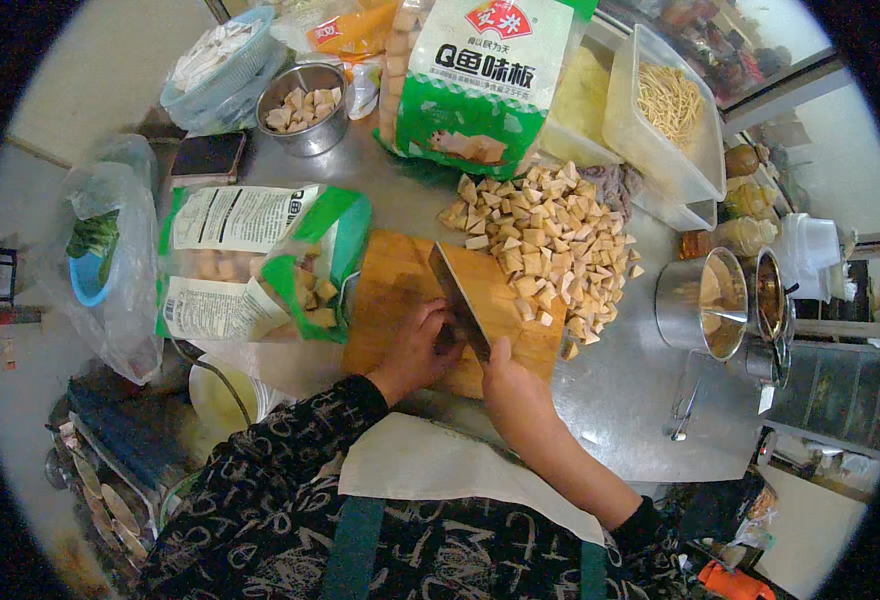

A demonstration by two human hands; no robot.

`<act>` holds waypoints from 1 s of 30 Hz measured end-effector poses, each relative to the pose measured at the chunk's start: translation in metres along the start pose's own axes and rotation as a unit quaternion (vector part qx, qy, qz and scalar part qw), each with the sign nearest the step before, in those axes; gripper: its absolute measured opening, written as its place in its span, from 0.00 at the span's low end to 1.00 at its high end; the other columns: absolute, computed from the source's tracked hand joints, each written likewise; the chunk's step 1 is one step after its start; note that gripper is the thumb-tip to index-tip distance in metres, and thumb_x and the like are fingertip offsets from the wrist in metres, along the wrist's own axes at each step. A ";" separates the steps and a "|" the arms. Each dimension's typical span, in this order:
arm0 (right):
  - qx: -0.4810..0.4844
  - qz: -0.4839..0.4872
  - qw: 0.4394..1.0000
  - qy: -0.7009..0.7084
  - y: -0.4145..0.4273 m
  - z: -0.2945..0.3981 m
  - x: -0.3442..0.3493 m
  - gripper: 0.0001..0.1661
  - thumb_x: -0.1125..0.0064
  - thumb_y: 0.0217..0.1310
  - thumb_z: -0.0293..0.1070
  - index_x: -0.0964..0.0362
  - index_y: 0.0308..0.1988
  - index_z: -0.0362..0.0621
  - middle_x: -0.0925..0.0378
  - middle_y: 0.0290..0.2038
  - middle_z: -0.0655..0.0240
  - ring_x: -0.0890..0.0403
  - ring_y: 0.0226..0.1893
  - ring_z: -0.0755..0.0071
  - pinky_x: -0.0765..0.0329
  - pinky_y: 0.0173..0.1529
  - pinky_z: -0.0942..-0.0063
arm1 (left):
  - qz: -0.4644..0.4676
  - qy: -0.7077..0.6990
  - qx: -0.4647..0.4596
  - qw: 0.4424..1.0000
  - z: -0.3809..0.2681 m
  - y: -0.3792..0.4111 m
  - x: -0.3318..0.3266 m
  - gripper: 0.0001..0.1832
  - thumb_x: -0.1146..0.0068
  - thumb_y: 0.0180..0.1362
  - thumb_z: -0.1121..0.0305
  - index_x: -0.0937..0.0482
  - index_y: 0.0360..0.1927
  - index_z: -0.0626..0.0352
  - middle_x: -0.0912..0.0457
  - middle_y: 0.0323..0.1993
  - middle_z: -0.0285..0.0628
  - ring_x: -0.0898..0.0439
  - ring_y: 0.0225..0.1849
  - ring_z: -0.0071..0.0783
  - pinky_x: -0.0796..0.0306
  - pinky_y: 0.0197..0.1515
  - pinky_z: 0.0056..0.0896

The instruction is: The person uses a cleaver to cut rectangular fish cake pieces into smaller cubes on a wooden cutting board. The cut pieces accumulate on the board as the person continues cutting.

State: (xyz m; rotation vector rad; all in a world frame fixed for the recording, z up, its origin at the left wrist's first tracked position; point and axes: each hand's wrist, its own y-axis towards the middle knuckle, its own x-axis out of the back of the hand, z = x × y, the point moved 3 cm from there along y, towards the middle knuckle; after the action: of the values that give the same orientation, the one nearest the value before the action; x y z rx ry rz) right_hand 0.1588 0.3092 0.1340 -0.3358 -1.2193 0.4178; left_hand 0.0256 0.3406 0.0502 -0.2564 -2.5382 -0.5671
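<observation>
My right hand point(513, 384) grips the handle of a kitchen cleaver point(458, 294), its blade edge-down over a wooden cutting board point(391, 274). Close against the blade's left side, my left hand point(411, 354) rests on the board with curled fingers. The blade and fingers hide whatever may lie beneath them. A heap of small beige fish-tofu-like pieces point(560, 232) spreads over the board's far right corner and onto the metal table. Left of the board lies a torn-open green and white plastic bag point(233, 217) with uncut blocks showing inside.
A full green and white bag point(477, 90) stands behind the board. A steel bowl point(312, 139) holds cut pieces. Plastic tubs point(680, 169) sit at back right, steel pots point(680, 300) at right. Tongs point(684, 405) lie on the steel table point(612, 420). A blue basket point(218, 94) is back left.
</observation>
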 end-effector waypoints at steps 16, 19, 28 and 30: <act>-0.034 -0.060 0.994 0.089 -0.008 -0.021 0.013 0.19 0.55 0.57 0.36 0.48 0.46 0.41 0.29 0.19 0.47 0.28 0.21 0.40 0.32 0.24 0.51 | 0.078 0.008 0.092 0.993 -0.007 0.010 0.004 0.28 0.37 0.40 0.64 0.35 0.45 0.59 0.39 0.49 0.51 0.38 0.52 0.49 0.40 0.54 0.42; -0.010 -0.130 0.980 0.148 -0.016 -0.028 0.027 0.14 0.57 0.59 0.36 0.47 0.40 0.41 0.30 0.18 0.45 0.29 0.20 0.37 0.33 0.23 0.46 | 0.107 0.119 0.025 0.987 -0.017 0.019 0.004 0.27 0.37 0.40 0.62 0.34 0.45 0.58 0.39 0.48 0.51 0.37 0.51 0.50 0.40 0.53 0.43; -0.031 -0.081 0.991 0.101 -0.024 -0.038 0.012 0.14 0.59 0.59 0.40 0.47 0.40 0.43 0.29 0.19 0.45 0.29 0.20 0.37 0.32 0.24 0.46 | 0.117 -0.044 0.060 0.990 0.005 -0.005 0.009 0.23 0.38 0.38 0.70 0.31 0.41 0.58 0.36 0.45 0.48 0.34 0.47 0.48 0.34 0.48 0.39; -0.030 -0.068 0.992 0.101 -0.023 -0.041 0.003 0.15 0.60 0.60 0.41 0.47 0.40 0.43 0.29 0.19 0.45 0.29 0.20 0.37 0.32 0.25 0.46 | 0.145 -0.041 0.091 0.984 0.003 -0.005 0.022 0.20 0.41 0.39 0.73 0.32 0.39 0.59 0.34 0.43 0.47 0.33 0.46 0.48 0.35 0.48 0.38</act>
State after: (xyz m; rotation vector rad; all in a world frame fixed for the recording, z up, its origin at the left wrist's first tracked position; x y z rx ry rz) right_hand 0.2018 0.2894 0.1343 -0.3357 -1.0510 0.2231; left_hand 0.0043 0.3388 0.0581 -0.5796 -2.5477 -0.2149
